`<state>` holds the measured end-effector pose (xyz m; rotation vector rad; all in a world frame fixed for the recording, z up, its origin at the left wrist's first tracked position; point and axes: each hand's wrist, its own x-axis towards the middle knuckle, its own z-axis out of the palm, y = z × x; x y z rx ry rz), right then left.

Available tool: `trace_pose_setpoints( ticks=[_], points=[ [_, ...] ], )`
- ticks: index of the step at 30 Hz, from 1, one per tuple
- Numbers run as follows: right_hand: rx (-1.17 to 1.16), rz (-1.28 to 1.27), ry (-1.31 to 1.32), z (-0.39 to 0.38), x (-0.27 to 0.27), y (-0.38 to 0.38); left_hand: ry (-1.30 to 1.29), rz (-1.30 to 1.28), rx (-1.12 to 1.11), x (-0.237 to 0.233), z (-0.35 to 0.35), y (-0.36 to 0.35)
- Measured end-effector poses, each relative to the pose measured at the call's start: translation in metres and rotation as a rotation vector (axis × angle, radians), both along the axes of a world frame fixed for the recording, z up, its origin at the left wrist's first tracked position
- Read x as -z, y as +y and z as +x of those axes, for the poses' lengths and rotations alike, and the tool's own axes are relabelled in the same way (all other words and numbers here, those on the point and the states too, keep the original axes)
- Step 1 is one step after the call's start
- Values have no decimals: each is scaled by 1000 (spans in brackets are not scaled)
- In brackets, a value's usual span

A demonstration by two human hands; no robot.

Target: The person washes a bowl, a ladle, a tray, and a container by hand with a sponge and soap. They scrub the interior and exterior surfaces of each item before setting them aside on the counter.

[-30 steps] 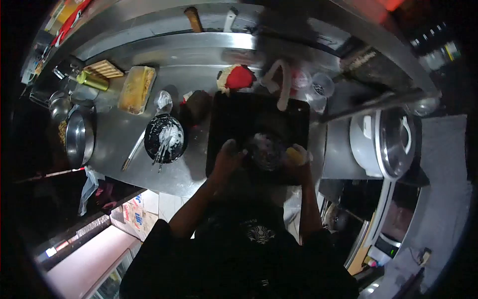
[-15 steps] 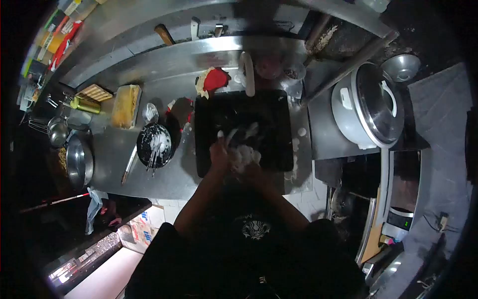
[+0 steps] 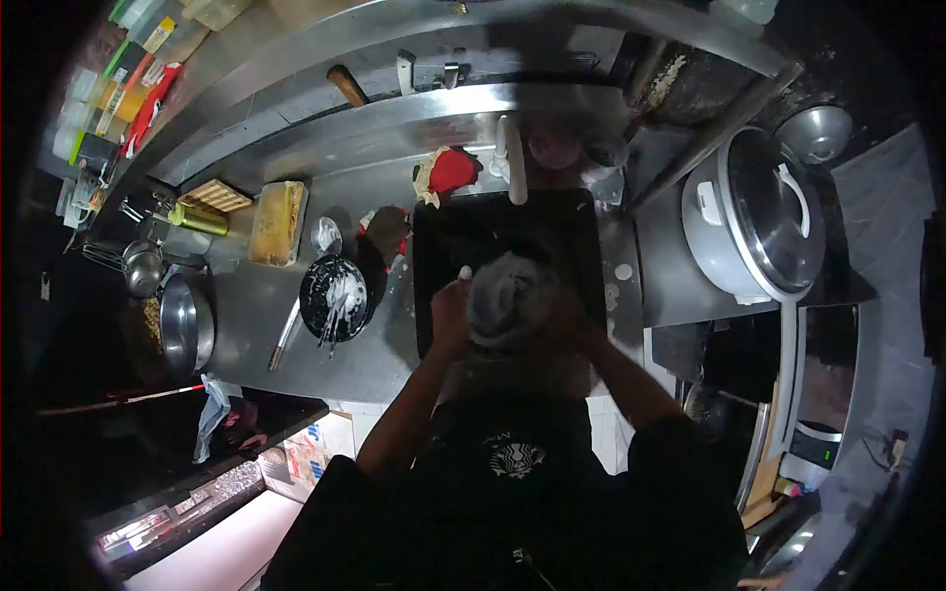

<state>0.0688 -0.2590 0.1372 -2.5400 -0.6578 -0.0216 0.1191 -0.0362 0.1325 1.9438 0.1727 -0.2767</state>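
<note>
Left hand: ours is closed on the near-left edge of the foamy bowl, thumb pointing up and away from us.
Right hand: ours is dim and blurred at the bowl's right side; we cannot tell whether its fingers grip or lie flat.
Desk: the steel top spreads mostly left of our hands.
Black sink: directly beneath our hands.
White cooker: lidded, well apart from our right hand, on its right.
Foamy bowl: between our two hands, over the sink, its outline smeared.
Metal pan: far left of our left hand.
Black bowl: nearer on that side, streaked white inside.
Faucet: beyond our hands, above the sink's far edge.
Red cloth: beyond our left hand, beside the faucet.
Slim utensil: left of our left hand, near the black bowl.
</note>
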Motion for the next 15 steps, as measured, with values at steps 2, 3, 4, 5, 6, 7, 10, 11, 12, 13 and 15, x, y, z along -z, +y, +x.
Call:
trace_pose_setpoints(
  ticks=[2, 3, 4, 5, 6, 7, 10, 11, 12, 13, 15],
  points=[
    [85, -152, 156, 11, 40, -15, -95, 51, 72, 2, -5, -5],
    [153, -187, 188, 15, 63, -13, -222, 115, 127, 0, -5, -11],
    [261, -192, 116, 11, 80, -1, -232, 111, 122, 5, -4, -16],
    [370, -191, 49, 8, 95, 11, -242, 107, 117, 9, -4, -21],
    [425, -240, -166, -4, 90, 51, -133, 42, 47, 27, -1, -24],
    [367, -159, -248, -4, 76, 62, -29, -19, -19, 36, 3, -23],
    [-72, 297, -202, 9, -16, 49, 10, -228, -133, 32, 14, -8],
    [-78, 160, -147, 13, -52, 31, 47, -141, -111, 31, 10, -6],
    [-81, 25, -92, 17, -86, 10, 85, -51, -85, 29, 6, -2],
    [3, -57, -101, 27, -86, 6, 116, 34, -50, 27, 6, -2],
    [246, -173, -163, 50, -56, 17, 116, 125, -63, 21, 2, -17]
  ],
)
